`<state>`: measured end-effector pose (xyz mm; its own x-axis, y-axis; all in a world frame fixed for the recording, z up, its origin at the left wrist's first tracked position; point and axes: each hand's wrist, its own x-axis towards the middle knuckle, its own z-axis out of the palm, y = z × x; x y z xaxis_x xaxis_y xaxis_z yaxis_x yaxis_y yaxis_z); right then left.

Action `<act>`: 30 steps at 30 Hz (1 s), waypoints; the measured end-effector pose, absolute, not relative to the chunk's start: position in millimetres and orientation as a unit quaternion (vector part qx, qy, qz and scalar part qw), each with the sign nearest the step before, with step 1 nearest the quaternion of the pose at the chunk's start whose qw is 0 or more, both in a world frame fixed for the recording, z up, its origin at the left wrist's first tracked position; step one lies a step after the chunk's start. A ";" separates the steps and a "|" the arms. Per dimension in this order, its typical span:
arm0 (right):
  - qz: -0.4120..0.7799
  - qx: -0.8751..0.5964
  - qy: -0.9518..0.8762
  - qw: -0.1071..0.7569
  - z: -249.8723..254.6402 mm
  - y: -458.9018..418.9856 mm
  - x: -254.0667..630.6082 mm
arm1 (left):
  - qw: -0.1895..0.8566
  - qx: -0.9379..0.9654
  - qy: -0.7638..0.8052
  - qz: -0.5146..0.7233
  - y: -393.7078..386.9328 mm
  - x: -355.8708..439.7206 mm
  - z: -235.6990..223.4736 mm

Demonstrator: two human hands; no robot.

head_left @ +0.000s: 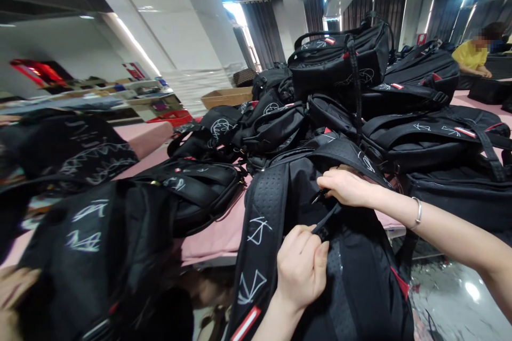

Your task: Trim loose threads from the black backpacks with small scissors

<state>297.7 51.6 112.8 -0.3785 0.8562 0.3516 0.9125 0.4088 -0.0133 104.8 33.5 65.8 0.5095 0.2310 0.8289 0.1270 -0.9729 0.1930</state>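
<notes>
A black backpack with white scribbled marks is upright in front of me, its padded shoulder straps facing me. My left hand is closed around a narrow black strap at the middle of its back panel. Just above and to the right, my right hand is closed on a small dark tool with a thin metal tip, probably thread snips. The tip points down and left, close to the strap. Most of the tool is hidden by my fingers.
Many black backpacks are heaped on the pink-covered table. At left, a co-worker's hand touches another backpack. A cardboard box stands by the pillar. One person in yellow sits at far right.
</notes>
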 end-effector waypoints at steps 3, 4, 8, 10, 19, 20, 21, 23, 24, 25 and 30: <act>-0.106 -0.533 -0.827 0.144 113.0 53.6 296.1 | 0.061 0.865 0.099 0.489 31.4 105.5 65.4; -0.106 -0.529 -0.830 0.146 112.3 55.3 296.3 | 0.062 0.864 0.098 0.490 30.5 105.7 65.4; -0.007 -0.497 -0.840 0.217 106.6 65.3 302.3 | 0.059 0.861 0.097 0.496 28.7 104.9 65.3; 0.072 -0.469 -0.840 0.264 103.3 70.8 307.9 | 0.061 0.861 0.100 0.496 28.6 103.8 64.9; 0.374 -0.336 -0.754 0.423 100.9 63.8 307.9 | 0.052 0.861 0.105 0.494 30.1 103.4 60.7; 0.413 -0.319 -0.728 0.445 101.3 61.2 303.8 | 0.053 0.861 0.105 0.494 30.3 103.4 60.3; 0.431 -0.317 -0.711 0.456 101.6 59.3 300.1 | 0.053 0.861 0.104 0.495 30.1 103.2 60.1; 0.397 -0.355 -0.712 0.458 102.1 58.6 295.6 | 0.053 0.861 0.098 0.496 29.2 102.0 59.9; 0.354 -0.385 -0.721 0.456 102.0 59.6 295.3 | 0.054 0.860 0.095 0.498 28.6 101.1 59.9; 0.300 -0.410 -0.733 0.452 101.7 61.0 296.6 | 0.054 0.860 0.093 0.499 27.9 100.3 59.8; 0.068 -0.441 -0.825 0.346 99.1 63.5 311.4 | 0.053 0.859 0.095 0.501 27.2 99.3 59.9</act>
